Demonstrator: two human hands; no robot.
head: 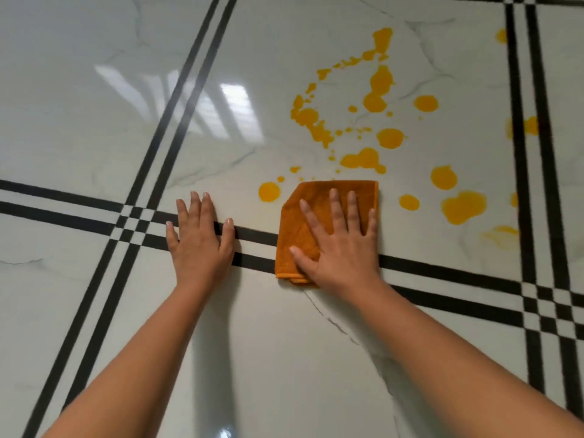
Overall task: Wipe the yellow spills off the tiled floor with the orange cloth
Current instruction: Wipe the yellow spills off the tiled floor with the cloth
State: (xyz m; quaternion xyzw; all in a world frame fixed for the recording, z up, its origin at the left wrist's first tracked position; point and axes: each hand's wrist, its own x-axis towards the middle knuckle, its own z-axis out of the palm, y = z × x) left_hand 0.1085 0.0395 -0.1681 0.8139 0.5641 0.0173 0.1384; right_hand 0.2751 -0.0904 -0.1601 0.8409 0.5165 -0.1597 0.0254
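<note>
A folded orange cloth [298, 229] lies flat on the glossy white tiled floor [79, 121], across the black border stripes. My right hand [339, 245] presses down on it, palm flat and fingers spread. My left hand [199, 238] rests flat on the bare floor to the left of the cloth, fingers apart, holding nothing. Yellow spills [374, 90] spread in several blobs and droplets beyond the cloth, with one round drop [269, 191] just left of its far corner and bigger patches [463, 207] to the right. A faint smeared yellow mark [502, 235] sits at the right.
Double black stripes [442, 273] cross the floor from left to right under both hands, and others run away from me at the left [177, 99] and right [524, 121]. A window's reflection [221, 105] shines on the tile far left of the spills.
</note>
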